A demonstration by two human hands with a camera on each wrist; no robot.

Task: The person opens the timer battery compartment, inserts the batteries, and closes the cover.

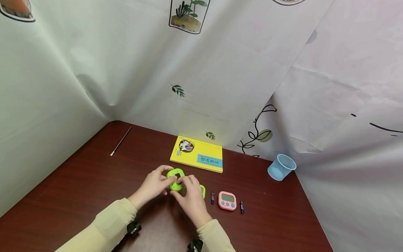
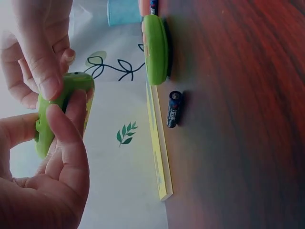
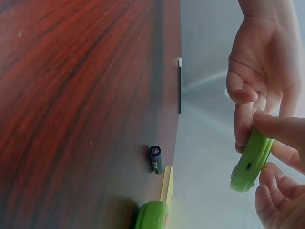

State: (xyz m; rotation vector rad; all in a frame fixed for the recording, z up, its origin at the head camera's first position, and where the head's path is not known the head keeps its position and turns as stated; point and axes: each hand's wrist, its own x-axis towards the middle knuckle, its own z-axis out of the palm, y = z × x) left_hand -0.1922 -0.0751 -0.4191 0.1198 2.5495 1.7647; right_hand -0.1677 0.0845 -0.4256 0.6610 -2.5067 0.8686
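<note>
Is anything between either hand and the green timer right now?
Nothing visible. Both the left hand and the right hand already hold the green timer directly, fingers on its edges, lifted above the table.

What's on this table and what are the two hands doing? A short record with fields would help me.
held thing: green plastic timer, lifted off the table
left hand: grips the timer's left side
right hand: pinches the timer's right side
table: dark red wooden table
nearby: green plastic cover piece, two small dark batteries, pink digital timer
behind: yellow book, light blue mesh cup lying on its side, thin dark stick
</note>
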